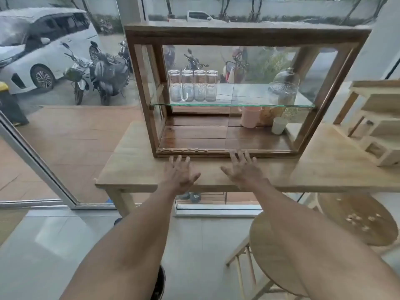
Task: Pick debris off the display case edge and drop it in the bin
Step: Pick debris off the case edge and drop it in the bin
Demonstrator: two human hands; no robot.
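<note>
A wooden display case (246, 35) with glass sides stands on a light wooden table (129, 169). Several small pale bits of debris (184, 150) lie in a row along the left part of its bottom front edge. My left hand (179, 175) hovers over the table just below that edge, fingers spread, holding nothing. My right hand (243, 169) is spread the same way, fingertips close to the edge further right, also empty. No bin is visible near the table.
Inside the case, upturned glasses (192, 85) stand on a glass shelf, with a pink cup (251, 116) and a white cup (279, 125) below. Two round wooden stools (357, 217) stand at lower right, one strewn with crumbs. A pale wooden rack (376, 126) sits at the right.
</note>
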